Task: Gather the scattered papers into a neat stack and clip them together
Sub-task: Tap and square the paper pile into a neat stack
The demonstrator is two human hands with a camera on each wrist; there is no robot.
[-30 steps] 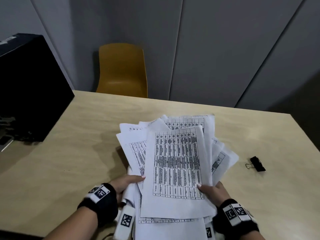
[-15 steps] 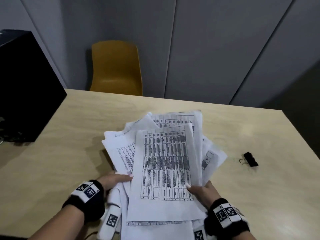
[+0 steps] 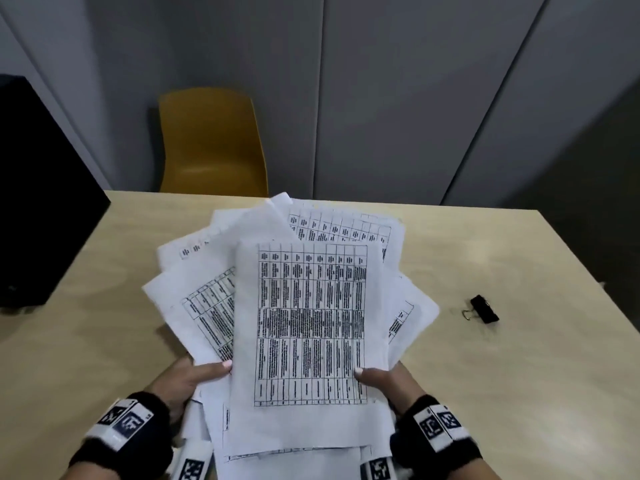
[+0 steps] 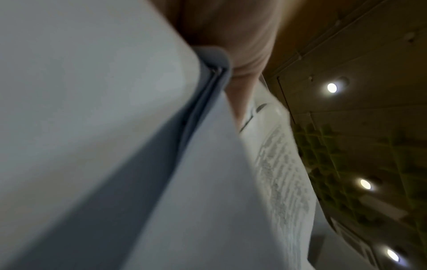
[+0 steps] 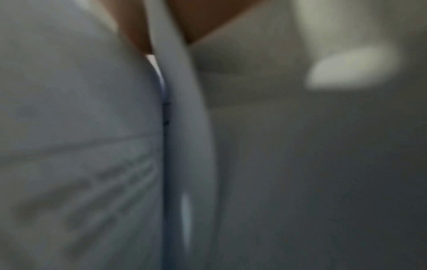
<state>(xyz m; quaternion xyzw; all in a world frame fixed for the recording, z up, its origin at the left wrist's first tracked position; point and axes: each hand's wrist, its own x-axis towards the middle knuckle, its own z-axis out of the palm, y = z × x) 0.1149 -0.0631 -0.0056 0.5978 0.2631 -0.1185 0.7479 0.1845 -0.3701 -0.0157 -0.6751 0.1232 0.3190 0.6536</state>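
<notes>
Several white sheets printed with black tables form a fanned, uneven bundle of papers (image 3: 308, 323), lifted and tilted up above the wooden table (image 3: 104, 334). My left hand (image 3: 194, 375) grips the bundle's lower left side, thumb on top. My right hand (image 3: 381, 379) grips the lower right side, thumb on the top sheet. A black binder clip (image 3: 483, 309) lies on the table to the right, apart from both hands. The left wrist view shows paper edges (image 4: 203, 102) close up against a finger (image 4: 245, 60). In the right wrist view there are only blurred papers (image 5: 180, 127).
A yellow chair (image 3: 211, 143) stands behind the table's far edge. A large black box (image 3: 38, 195) sits on the table at the left. Grey wall panels (image 3: 415, 98) rise behind.
The bundle has been raised and tilted more upright toward me, still held by both hands. The clip has not moved on the table.
</notes>
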